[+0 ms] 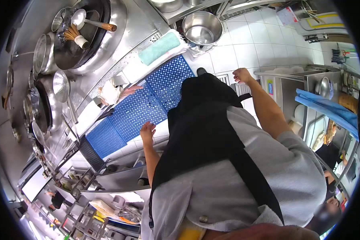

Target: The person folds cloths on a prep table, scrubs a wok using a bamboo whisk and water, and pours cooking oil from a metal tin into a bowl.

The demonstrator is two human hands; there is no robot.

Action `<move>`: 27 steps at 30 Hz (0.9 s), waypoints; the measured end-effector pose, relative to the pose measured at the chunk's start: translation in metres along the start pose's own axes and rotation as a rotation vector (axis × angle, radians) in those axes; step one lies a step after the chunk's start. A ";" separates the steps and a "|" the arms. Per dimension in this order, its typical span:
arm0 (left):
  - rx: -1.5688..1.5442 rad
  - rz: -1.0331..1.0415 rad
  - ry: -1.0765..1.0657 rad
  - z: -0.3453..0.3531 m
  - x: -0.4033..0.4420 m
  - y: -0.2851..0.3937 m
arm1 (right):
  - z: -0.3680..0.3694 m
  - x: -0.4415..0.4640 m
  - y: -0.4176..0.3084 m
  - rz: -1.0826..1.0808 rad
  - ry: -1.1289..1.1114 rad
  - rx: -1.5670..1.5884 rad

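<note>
My left hand (147, 131) hangs beside the black apron (204, 140), over the edge of the blue perforated floor mat (138, 110). Its fingers are loosely bent and a little apart, with nothing in them. On the other side, my right hand (243, 76) is held out above the white tiled floor (250, 52), near a floor drain. Its fingers are also loosely curled and apart, and it holds nothing.
Woks with a ladle (79, 18) and a bamboo brush (77, 37) stand at the upper left. A steel pot (202, 29) is at the top. A blue cloth (328, 110) hangs at the right. Other people are at the lower left and lower right.
</note>
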State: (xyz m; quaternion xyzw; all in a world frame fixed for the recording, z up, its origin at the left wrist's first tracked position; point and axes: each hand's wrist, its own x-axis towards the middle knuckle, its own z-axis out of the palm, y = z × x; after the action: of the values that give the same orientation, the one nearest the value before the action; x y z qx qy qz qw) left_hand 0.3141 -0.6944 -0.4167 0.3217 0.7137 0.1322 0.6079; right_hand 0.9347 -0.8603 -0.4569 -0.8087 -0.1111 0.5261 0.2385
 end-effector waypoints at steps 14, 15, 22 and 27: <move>0.259 -0.021 -0.272 0.035 0.003 -0.075 | -0.007 -0.018 0.105 0.208 -0.062 0.049; 0.336 0.026 -0.347 0.024 0.003 -0.086 | -0.004 -0.005 0.091 0.178 -0.064 0.049; 0.261 0.067 -0.109 0.005 -0.028 -0.088 | 0.041 0.132 -0.081 -0.023 0.104 0.399; 0.239 -0.169 0.085 -0.009 -0.072 -0.042 | 0.070 0.225 -0.126 0.039 0.171 0.406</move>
State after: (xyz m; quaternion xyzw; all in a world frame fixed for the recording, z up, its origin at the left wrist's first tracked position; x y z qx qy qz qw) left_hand 0.2972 -0.7696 -0.3825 0.3248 0.7740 0.0081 0.5434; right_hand 0.9751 -0.6359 -0.5964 -0.7878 0.0334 0.4716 0.3947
